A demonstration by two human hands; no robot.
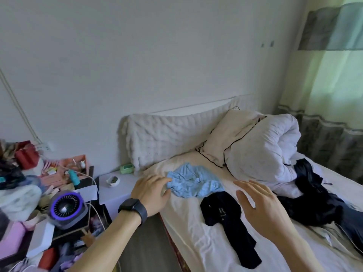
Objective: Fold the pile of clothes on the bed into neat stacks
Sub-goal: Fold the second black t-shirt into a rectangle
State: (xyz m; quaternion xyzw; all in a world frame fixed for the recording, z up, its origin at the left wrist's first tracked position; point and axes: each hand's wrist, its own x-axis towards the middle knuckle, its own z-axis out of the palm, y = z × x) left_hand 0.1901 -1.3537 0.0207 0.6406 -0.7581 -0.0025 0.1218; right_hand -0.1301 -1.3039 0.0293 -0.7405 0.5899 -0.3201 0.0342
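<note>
Left hand (152, 191) is reaching, fingers spread, seemingly touching the crumpled blue garment (193, 182) lying just to its right. Right hand (259, 205) is hovering open, farther off.

Duvet (271, 146) behind the pile (314, 201) — both on bed (196, 244) (nightstand (114, 187) left).

Crumpled light-blue cloth (193, 181) on wrinkled white bed sheet (196, 238); quilted headboard cover (167, 138).

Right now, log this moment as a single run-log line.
stage: nothing folded yet | left hand: open, at edge of crumpled blue garment | right hand: open, holding nothing | black garment: flat, unfolded | dark pile: untouched
</note>
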